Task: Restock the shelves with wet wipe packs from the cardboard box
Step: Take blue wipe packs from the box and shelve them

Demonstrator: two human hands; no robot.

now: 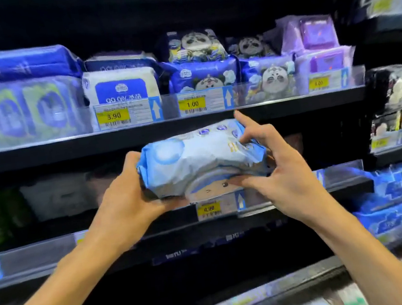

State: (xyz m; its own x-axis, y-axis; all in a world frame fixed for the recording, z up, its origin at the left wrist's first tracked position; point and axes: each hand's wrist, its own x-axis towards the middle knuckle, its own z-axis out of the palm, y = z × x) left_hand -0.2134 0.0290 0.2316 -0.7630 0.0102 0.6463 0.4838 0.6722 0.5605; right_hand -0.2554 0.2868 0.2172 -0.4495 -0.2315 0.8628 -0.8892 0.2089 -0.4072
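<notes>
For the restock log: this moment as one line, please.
phase: placing wipe pack, not yet shelved | left hand: grips its left end | right hand: grips right end, index finger raised | location: before middle shelf

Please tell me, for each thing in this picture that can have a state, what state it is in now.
Blue pack: held in the air before the middle shelf, crumpled, not yet shelved.
Left hand: grips the pack's left end.
Right hand: pinches the pack's right end, index finger raised.
Upper shelf: stocked along its front.
Middle shelf: space behind the pack dark, cannot tell how full.
</notes>
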